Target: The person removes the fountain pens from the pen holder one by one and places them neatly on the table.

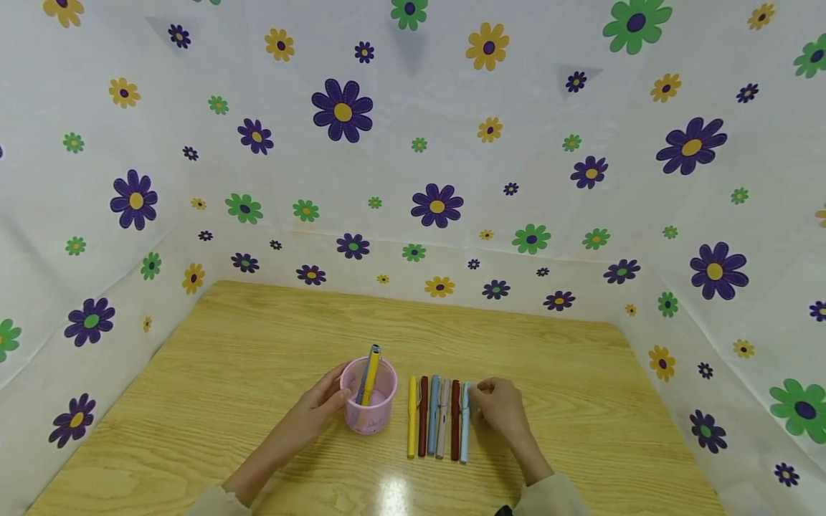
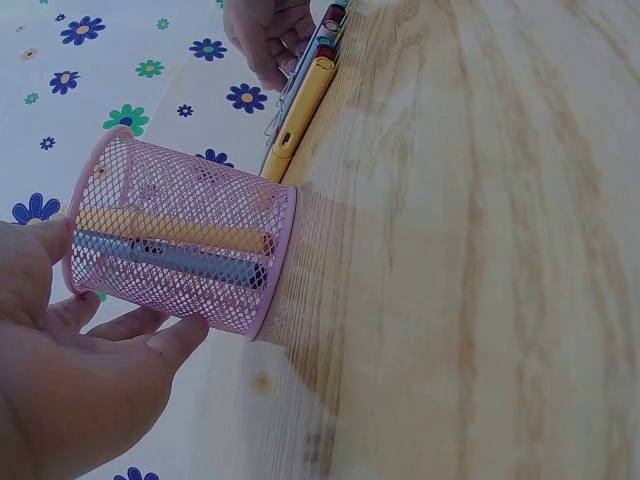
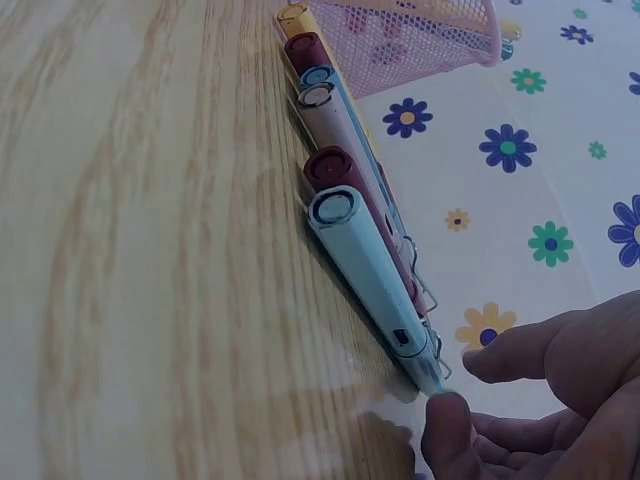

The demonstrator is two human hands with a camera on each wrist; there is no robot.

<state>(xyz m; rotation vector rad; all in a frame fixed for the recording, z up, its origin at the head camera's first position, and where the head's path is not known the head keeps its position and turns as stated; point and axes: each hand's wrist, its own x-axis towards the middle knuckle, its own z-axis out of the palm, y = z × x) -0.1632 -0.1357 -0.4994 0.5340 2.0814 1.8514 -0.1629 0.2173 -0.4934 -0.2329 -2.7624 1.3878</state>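
Observation:
My left hand [image 1: 314, 410] holds a pink mesh pen cup [image 1: 371, 421] by its left side, thumb near the rim. The cup stands upright on the table. Inside it lean a yellow pen [image 1: 371, 378] and a blue-grey pen [image 2: 180, 256]. To its right, several capped pens lie side by side: yellow [image 1: 411, 419], dark red [image 1: 423, 419], blue [image 1: 434, 419], grey [image 1: 443, 423], another dark red [image 1: 455, 423] and light blue [image 1: 464, 430]. My right hand [image 1: 503, 408] is at the far end of the light blue pen, thumb close against it, index finger apart in the right wrist view.
The wood-grain table [image 1: 258, 344] has flower-patterned white sheeting [image 1: 387, 165] along its back and both sides. A bright glare spot lies on the table near the front edge. Beige sleeves [image 1: 551, 496] cover both forearms.

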